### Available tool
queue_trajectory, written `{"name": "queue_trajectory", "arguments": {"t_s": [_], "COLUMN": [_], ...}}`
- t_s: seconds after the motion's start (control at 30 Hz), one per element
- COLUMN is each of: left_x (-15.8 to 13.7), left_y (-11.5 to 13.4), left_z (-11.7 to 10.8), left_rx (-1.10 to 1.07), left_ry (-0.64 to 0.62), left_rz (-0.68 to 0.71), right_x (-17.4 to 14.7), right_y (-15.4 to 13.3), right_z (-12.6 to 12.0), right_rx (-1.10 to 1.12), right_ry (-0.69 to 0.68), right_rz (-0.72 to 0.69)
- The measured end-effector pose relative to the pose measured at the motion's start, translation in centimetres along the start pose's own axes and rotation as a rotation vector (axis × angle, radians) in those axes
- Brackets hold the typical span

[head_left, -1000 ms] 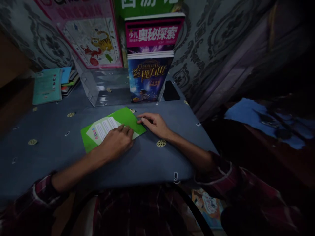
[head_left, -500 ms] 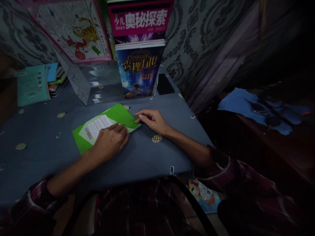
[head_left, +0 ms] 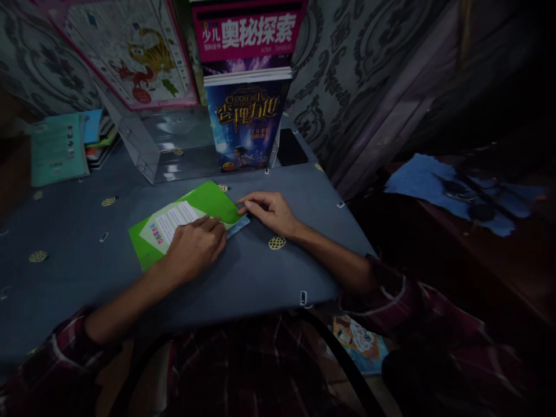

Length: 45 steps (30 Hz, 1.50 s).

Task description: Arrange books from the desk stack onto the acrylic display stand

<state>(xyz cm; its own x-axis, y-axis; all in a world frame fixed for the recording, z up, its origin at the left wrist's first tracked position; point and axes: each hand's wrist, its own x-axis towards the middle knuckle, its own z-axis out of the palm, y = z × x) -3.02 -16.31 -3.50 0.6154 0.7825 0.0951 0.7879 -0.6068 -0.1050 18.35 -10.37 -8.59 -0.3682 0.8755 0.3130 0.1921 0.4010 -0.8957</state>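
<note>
A thin green booklet (head_left: 207, 200) with a pale panel of printed text lies at an angle on the table. My left hand (head_left: 195, 242) rests over its near edge, fingers curled and pressing it down. At the booklet's right corner is my right hand (head_left: 271, 213), thumb and index finger closed on the edge of the green cover. That cover is slightly raised there, and a strip of light-blue page (head_left: 238, 225) shows beneath it. My left fingertips are partly hidden from this angle.
Behind the booklet, a clear acrylic stand (head_left: 150, 165) holds a blue-covered book (head_left: 245, 124), a magenta-topped book (head_left: 252, 35) and a pink-framed picture book (head_left: 143, 58). A dark phone-like slab (head_left: 292, 147) lies beside it. Teal booklets (head_left: 58, 149) lie at left; blue cloth (head_left: 428, 182) at right.
The cover's right corner has lifted a little, and the light-blue page beneath now shows more. Both hands stay almost in place.
</note>
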Motion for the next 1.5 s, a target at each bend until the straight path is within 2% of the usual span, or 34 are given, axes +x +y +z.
{"name": "queue_trajectory", "arguments": {"t_s": [0.1, 0.17, 0.3, 0.5, 0.67, 0.83, 0.97, 1.07, 1.17, 1.3, 1.4, 1.5], "left_x": [0.0, 0.0, 0.0, -0.7, -1.8, -1.7, -1.3, -1.6, -2.5, -4.2, -5.5, -6.3], "left_y": [0.3, 0.5, 0.7, -1.3, -2.5, -2.5, -3.1, -4.0, -4.9, -4.9, -4.4, -3.8], "left_z": [-0.1, -0.2, -0.1, -0.2, 0.0, 0.2, 0.6, 0.9, 0.9, 0.6, 0.3, 0.2], "left_rx": [0.013, 0.022, 0.022, -0.075, -0.085, -0.094, -0.137, -0.196, -0.289, -0.386, -0.386, -0.346], "left_ry": [-0.04, -0.069, -0.084, -0.076, -0.032, -0.03, -0.035, -0.02, -0.053, -0.119, -0.148, -0.125], "left_rz": [-0.016, -0.026, -0.03, -0.009, -0.034, -0.068, -0.081, -0.068, 0.016, 0.204, 0.289, 0.306], "right_x": [-0.3, -0.5, -1.0, -1.3, -0.1, 2.9, 5.5, 6.3, 5.6, 2.9, 0.6, -1.5], "right_y": [-0.5, -0.8, -1.2, -1.1, -1.4, -0.7, 0.7, 1.5, 1.7, 1.1, 0.2, -1.0], "right_z": [-0.1, -0.3, -0.5, -0.9, -0.9, -0.8, -0.5, 0.0, 0.6, 1.5, 2.3, 3.1], "right_rx": [-0.084, -0.217, -0.492, -0.659, -0.797, -0.942, -0.933, -0.89, -0.841, -0.789, -0.754, -0.743], "right_ry": [0.004, -0.028, -0.167, -0.355, -0.377, -0.347, -0.29, -0.223, -0.177, -0.143, -0.159, -0.218], "right_rz": [-0.038, -0.12, -0.345, -0.502, -0.449, -0.377, -0.333, -0.315, -0.291, -0.298, -0.33, -0.377]}}
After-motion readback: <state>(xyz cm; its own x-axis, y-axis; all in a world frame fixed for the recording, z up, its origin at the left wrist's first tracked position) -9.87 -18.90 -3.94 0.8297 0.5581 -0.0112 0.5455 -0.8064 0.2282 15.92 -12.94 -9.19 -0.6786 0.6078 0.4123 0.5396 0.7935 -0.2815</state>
